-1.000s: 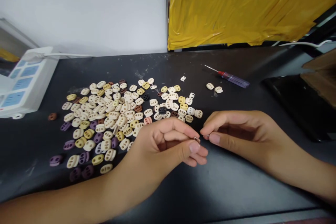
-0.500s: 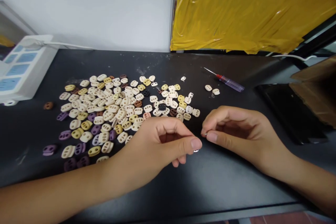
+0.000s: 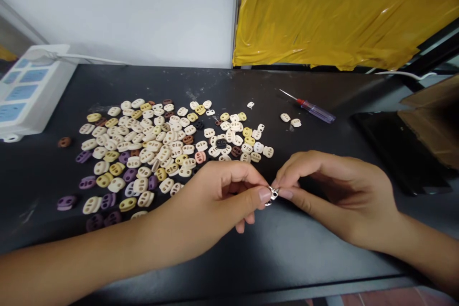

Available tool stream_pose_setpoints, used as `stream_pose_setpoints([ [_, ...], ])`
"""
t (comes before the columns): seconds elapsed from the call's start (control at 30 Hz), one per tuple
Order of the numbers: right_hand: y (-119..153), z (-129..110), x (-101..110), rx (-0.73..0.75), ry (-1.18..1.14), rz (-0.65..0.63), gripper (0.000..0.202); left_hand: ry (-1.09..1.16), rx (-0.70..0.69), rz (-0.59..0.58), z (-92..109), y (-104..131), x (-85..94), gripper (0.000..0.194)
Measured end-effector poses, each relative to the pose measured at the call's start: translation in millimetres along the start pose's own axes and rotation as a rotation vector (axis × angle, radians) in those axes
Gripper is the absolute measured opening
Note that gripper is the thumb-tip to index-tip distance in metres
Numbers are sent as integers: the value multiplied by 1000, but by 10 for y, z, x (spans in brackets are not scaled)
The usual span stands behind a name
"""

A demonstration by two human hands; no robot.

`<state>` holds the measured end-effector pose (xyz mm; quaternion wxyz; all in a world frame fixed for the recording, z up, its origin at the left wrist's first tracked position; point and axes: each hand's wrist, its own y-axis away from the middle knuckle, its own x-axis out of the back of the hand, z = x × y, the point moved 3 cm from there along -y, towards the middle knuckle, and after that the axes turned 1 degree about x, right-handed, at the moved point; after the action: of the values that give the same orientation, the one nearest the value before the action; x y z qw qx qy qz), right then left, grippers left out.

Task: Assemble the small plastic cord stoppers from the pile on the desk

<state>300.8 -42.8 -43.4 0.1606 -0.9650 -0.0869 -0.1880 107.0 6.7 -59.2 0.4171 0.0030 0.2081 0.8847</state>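
Observation:
My left hand (image 3: 229, 196) is closed in a pinch, thumb against forefinger, on a small white piece with holes (image 3: 274, 194) that looks like part of a cord lock. Facing it, my right hand (image 3: 333, 196) pinches something tiny at the piece's right edge; the fingertips cover it, so its kind does not show. Both sets of fingertips nearly meet above the black table (image 3: 287, 258). Beyond my left hand spreads a loose pile of two-hole cord locks (image 3: 147, 155), mostly cream, with some yellow, purple, brown and black ones.
A screwdriver (image 3: 317, 111) with a clear purple handle lies at the back right, near two cream cord locks (image 3: 290, 120). White box with blue panels (image 3: 36, 91) stands at the left. On the right are a black flat object (image 3: 398, 158) and a cardboard box (image 3: 430, 124).
My right hand has moved slightly left and down, and its fingertips have come to the left hand's. More of the white piece shows between them now.

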Motion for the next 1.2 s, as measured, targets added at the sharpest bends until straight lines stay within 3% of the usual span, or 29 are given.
stream_pose_setpoints([
  [0.3, 32, -30, 7, 41, 89, 2, 12, -78, 85, 27, 67, 24, -12, 17],
  [0.57, 25, -141, 7, 182, 201, -63, 25, -52, 70, 9, 44, 7, -13, 16],
  [0.93, 63, -140, 30, 91, 195, -21, 32, -70, 101, 0, 86, 18, -6, 16],
  [1.2, 54, -85, 74, 58, 246, -13, 42, -60, -47, 39, 56, 19, -4, 18],
])
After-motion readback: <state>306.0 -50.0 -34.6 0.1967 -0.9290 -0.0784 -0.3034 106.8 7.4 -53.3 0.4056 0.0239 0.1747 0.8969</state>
